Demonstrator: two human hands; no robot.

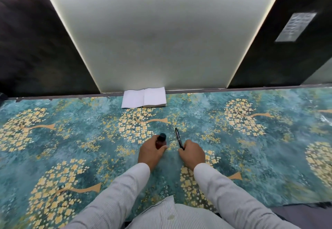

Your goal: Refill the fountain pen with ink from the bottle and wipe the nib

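A small brown ink bottle (161,141) with a dark cap stands on the teal flowered table cover, and my left hand (150,152) is wrapped around its lower part. A slim black fountain pen (178,138) lies to the right of the bottle, pointing away from me. My right hand (192,154) grips the pen's near end, fingers curled over it. The pen looks capped; its nib is hidden. Bottle and pen stand a short gap apart.
An open white notebook (144,97) lies at the far edge of the table cover (71,129), against a lit white wall panel. Dark panels flank it on both sides. My pale sleeves and shirt fill the near edge.
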